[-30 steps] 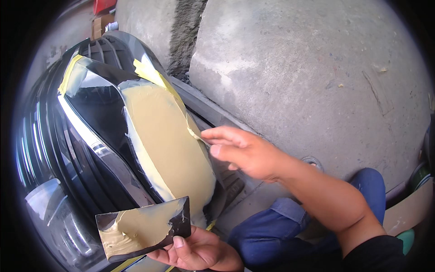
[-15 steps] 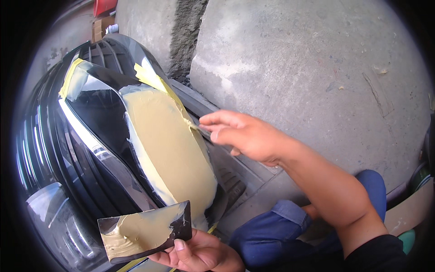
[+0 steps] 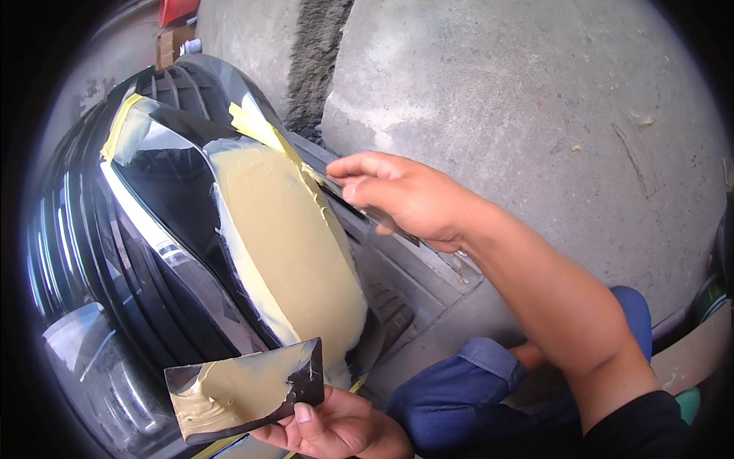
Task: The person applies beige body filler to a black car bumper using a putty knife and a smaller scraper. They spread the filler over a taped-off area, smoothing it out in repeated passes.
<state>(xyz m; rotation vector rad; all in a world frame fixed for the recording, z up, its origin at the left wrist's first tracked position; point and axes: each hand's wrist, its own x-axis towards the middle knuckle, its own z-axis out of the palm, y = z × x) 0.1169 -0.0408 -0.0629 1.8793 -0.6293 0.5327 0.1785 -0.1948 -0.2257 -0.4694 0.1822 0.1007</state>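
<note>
My left hand (image 3: pixel 329 428) grips a dark flat board (image 3: pixel 306 382) smeared with beige filler at the bottom of the head view. My right hand (image 3: pixel 409 199) holds a thin spreader (image 3: pixel 413 240), largely hidden under its fingers, at the right edge of a beige filler patch (image 3: pixel 279 245) on a black car body panel (image 3: pixel 153 306). Yellow masking tape (image 3: pixel 260 130) borders the patch along the upper right, with another strip (image 3: pixel 118 130) at the upper left of the glossy dark inset (image 3: pixel 172 199).
Grey concrete floor (image 3: pixel 535 92) with a rough crack (image 3: pixel 310 53) lies beyond the panel. A red object (image 3: pixel 176 11), cardboard box (image 3: pixel 168 47) and small white cylinder (image 3: pixel 191 46) stand top left. My blue-trousered legs (image 3: pixel 447 390) are bent at lower right; a cardboard piece (image 3: pixel 688 352) lies at right.
My right hand with the spreader has moved up along the patch's right edge, toward the upper tape, leaving a ridge in the filler. My left hand and board sit slightly lower than a second ago.
</note>
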